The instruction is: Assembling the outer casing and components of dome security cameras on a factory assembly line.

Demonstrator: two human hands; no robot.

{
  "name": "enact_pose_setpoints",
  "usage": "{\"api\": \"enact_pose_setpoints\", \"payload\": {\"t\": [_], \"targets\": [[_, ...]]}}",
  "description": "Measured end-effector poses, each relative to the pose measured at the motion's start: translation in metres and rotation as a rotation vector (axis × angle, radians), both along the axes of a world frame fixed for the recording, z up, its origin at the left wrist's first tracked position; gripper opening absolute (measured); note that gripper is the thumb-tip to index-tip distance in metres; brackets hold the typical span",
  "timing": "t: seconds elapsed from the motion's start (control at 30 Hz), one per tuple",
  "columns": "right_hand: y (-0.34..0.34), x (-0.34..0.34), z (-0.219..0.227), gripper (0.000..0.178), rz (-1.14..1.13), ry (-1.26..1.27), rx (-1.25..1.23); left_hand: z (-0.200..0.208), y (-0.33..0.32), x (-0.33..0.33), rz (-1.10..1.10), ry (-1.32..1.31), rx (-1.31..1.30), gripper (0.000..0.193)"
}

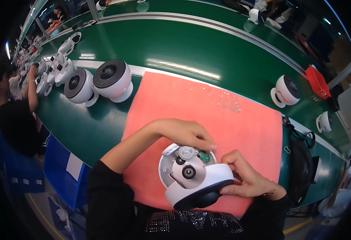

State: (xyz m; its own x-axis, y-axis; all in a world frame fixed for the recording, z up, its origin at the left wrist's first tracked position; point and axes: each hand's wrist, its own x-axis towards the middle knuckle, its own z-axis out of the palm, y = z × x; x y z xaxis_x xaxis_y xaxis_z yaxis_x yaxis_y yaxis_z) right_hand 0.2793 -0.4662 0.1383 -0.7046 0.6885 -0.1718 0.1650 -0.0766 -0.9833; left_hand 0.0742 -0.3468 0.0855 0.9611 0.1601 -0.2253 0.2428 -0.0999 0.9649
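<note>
Housing (219,173), opened, internal parts exposed

The green surface (143,44) carries a pink mat (243,136). Left of the mat, two white rounded units (112,80) with black ringed faces stand on the surface, each on a white foot.

The housing is positioned over the near middle of the mat, in front of the person's body; whether it rests on the mat cannot be determined. It is glossy white and rounded, and consists of an open bowl-shaped section and a thick curved band. The band is finished with a black face (199,199), tilted toward the person. The opening exposes a pale interior.

The right hand (249,180) grips the band at its right side: the thumb presses near the edge of the black face and the other fingers bend against the white shell. The left hand (187,134) reaches over the far rim, fingers curled downward; their tips are obscured, so their grip cannot be determined.

Interior parts: a silver-grey disc (187,152) at the far side; a black ringed hub (189,172) at the centre; a green circuit board (204,157) beneath the left fingers.

Small shiny pieces (229,102) lie in rows on the far part of the mat.
</note>
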Motion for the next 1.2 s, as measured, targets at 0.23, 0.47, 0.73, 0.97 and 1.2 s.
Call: {"api": "enact_pose_setpoints", "payload": {"t": [0.23,0.47,0.73,0.97,1.2], "targets": [[0.002,0.001,-0.002,0.049,0.160,-0.006,0.251,0.032,-0.081,-0.060,1.062,-0.128,0.635,0.016],[0.002,-0.013,0.021,0.047,0.350,-0.140,0.249,0.036,-0.177,-0.064,1.003,-0.299,0.501,0.050],[-0.012,-0.015,0.016,0.048,0.136,-0.094,0.474,0.037,-0.176,-0.065,1.029,-0.296,0.571,0.046],[0.000,-0.021,0.032,0.045,0.117,-0.224,0.412,0.043,-0.165,-0.073,0.979,-0.256,0.575,0.053],[0.061,-0.039,0.002,0.035,-0.289,-0.007,-0.328,0.023,-0.160,-0.073,0.944,0.011,0.758,0.045]]}}
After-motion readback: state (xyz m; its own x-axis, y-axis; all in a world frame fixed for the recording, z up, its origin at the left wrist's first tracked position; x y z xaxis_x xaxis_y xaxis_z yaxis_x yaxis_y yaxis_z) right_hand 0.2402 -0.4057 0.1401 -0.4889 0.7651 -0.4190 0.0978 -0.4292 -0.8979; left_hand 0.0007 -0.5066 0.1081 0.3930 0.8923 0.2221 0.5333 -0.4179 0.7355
